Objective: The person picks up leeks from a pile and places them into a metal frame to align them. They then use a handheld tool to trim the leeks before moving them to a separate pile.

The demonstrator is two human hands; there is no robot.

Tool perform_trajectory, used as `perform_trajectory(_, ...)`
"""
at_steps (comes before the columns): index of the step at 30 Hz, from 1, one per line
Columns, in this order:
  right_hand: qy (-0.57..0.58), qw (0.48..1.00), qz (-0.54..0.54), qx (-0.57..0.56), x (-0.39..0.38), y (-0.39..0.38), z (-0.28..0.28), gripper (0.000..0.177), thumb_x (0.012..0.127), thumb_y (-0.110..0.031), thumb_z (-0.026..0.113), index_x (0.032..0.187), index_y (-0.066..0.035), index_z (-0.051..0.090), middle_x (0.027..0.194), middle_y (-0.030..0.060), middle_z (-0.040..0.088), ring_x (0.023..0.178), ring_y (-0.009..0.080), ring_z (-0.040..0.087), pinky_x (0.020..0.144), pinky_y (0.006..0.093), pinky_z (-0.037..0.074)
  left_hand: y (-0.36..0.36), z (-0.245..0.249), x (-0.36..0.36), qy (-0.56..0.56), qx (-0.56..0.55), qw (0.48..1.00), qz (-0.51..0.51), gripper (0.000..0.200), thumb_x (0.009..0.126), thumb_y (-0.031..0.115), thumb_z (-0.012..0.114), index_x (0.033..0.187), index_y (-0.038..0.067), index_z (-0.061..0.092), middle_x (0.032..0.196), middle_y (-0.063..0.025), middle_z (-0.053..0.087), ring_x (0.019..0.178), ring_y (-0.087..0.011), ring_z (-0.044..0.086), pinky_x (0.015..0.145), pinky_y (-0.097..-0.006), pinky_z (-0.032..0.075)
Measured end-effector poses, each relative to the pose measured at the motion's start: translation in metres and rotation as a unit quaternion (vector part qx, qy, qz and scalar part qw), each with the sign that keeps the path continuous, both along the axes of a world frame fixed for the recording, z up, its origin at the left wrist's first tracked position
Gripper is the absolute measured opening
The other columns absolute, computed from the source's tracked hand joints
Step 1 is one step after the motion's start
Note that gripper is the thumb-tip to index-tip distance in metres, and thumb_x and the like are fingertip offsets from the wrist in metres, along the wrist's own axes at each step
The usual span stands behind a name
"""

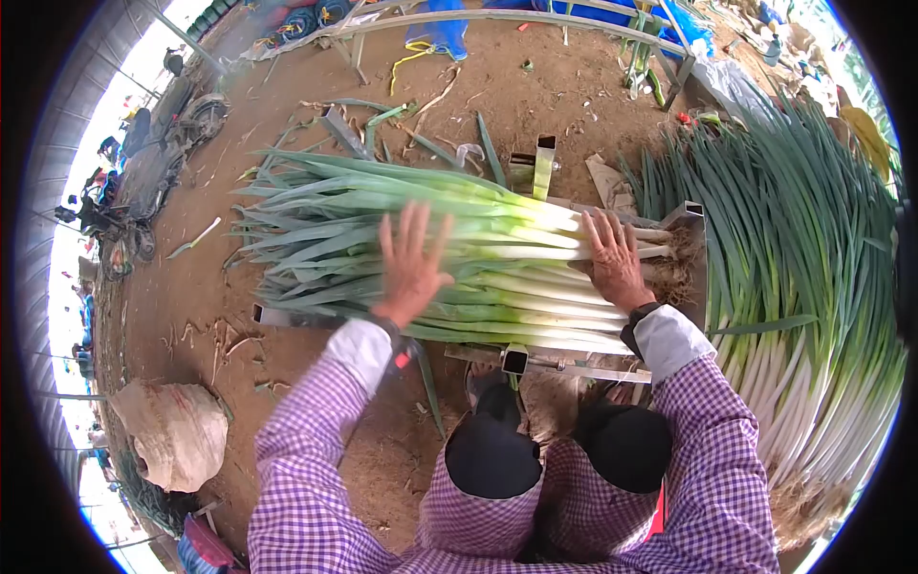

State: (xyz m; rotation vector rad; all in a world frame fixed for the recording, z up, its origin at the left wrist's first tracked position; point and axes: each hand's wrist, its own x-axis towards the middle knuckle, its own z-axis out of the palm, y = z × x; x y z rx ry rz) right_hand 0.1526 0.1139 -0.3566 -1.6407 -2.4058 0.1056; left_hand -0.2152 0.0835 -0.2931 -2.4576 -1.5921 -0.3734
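Note:
A thick bundle of leeks [535, 287] lies across a low metal frame [695, 258], green leaves to the left and white stalks with roots to the right. My left hand [411, 263], slightly blurred, is spread over the green leaves with its fingers apart. Near the root end, my right hand [614, 260] rests flat on the white stalks, fingers a little apart. Neither hand is wrapped round anything. The frame's upright post [544, 167] stands on the bundle's far side.
A large pile of leeks [794, 268] fills the right side. Loose leaves and scraps litter the dirt floor beyond the bundle. A pale sack [172, 435] sits at the lower left. A wooden bench [497, 15] stands at the far edge.

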Motion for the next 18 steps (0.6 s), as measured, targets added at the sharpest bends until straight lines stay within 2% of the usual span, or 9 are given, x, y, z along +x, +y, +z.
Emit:
perform_trajectory(5,0.027,0.999,-0.016,0.024,-0.004,-0.002,-0.005,0.093,0.087,-0.047,0.071,0.161,-0.016,0.025,0.161,0.0166,0.033,0.148,0.0385,0.030,0.121,0.0587,0.022,0.075,-0.005,-0.013,0.065,-0.049,0.997,-0.014,0.131,0.051,0.051,0.092,0.160,0.017,0.029,0.160,-0.0136,0.031,0.152,-0.0341,0.023,0.123,-0.0622,0.012)
perform_trajectory(13,0.016,0.999,-0.029,0.028,-0.004,-0.008,-0.005,0.091,0.087,-0.042,0.072,0.161,-0.015,0.025,0.161,0.0158,0.033,0.148,0.0385,0.030,0.121,0.0592,0.021,0.064,-0.010,-0.010,0.015,-0.033,0.999,-0.025,0.116,0.053,0.039,0.095,0.152,0.014,0.039,0.151,-0.0112,0.040,0.146,-0.0330,0.032,0.120,-0.0590,0.020)
perform_trajectory(18,0.023,0.999,-0.048,-0.006,-0.007,-0.004,-0.008,0.092,0.087,-0.046,0.072,0.160,-0.015,0.026,0.163,0.0155,0.030,0.152,0.0369,0.025,0.124,0.0577,0.012,0.062,-0.027,-0.011,-0.006,-0.020,1.000,-0.021,0.112,0.055,0.030,0.094,0.152,0.014,0.039,0.149,-0.0106,0.043,0.142,-0.0326,0.037,0.119,-0.0556,0.022)
